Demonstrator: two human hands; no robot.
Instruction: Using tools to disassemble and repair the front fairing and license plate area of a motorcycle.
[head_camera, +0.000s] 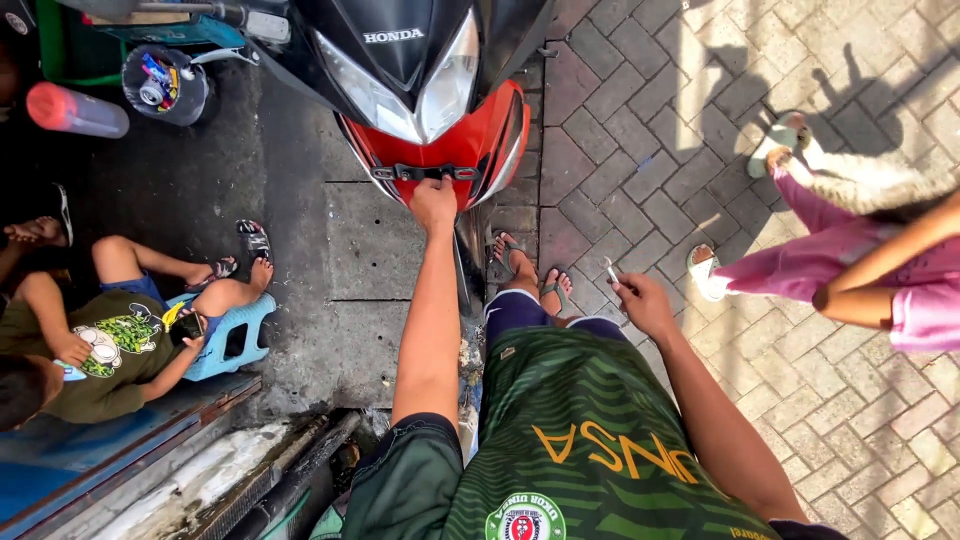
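Red plastic front panel of the scooter sits dead ahead, nose toward the person, and the left hand is pressed to the black bracket on it, fingers curled over the edge. That panel looks light, stiff and brittle, so hold by the bracket. Right hand pinches a thin white stick over the paving.

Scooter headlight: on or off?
Looks off: the headlight lenses are grey with no glow, only daylight reflections. The left hand touches the red front panel below.
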